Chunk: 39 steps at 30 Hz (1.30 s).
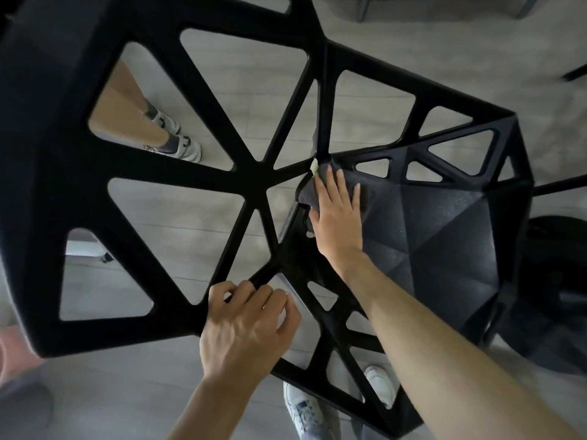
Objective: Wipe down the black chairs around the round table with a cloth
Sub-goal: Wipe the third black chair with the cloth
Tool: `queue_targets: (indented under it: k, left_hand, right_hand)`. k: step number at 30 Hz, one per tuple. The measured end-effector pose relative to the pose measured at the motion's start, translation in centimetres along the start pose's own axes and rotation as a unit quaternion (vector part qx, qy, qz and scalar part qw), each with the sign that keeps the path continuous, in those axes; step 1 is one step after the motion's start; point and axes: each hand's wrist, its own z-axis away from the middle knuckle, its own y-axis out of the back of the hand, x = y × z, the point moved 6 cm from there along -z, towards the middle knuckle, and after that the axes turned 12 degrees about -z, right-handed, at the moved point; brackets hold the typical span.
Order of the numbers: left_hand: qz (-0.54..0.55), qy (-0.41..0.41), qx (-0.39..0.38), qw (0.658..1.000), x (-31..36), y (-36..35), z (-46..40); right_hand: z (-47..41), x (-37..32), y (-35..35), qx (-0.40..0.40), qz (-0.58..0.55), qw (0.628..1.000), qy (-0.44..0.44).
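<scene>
A black chair (438, 236) with a faceted seat and an open lattice back (254, 185) fills the head view, seen from above. My right hand (338, 217) lies flat with straight fingers on a dark grey cloth (306, 192), pressing it onto the seat's near-left corner where seat and back meet. A pale tag (314, 166) sticks out at the cloth's far edge. My left hand (247, 325) grips a lower strut of the lattice back, fingers curled round it.
Another person's legs and white shoes (178, 141) show through the lattice at upper left. My own white shoes (305, 411) stand on the grey plank floor below. A dark round base (559, 281) sits at right; other chair legs (362, 7) show at the top.
</scene>
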Motion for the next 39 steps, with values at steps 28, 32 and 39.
queue_targets:
  k: [28,32,39]
  left_hand:
    - [0.004,0.009,0.021,1.0,0.1,0.5,-0.2]
    - [0.008,0.016,0.018,1.0,0.1,0.7,0.0]
    - [0.014,0.016,0.021,1.0,0.1,0.9,0.0]
  right_hand:
    - [13.9,-4.7,-3.0,-0.145,-0.178,0.972,0.045]
    - [17.0,-1.2,-1.0,-0.159,-0.189,0.966,0.072]
    - [27.0,7.0,6.2,-0.161,-0.159,0.974,0.004]
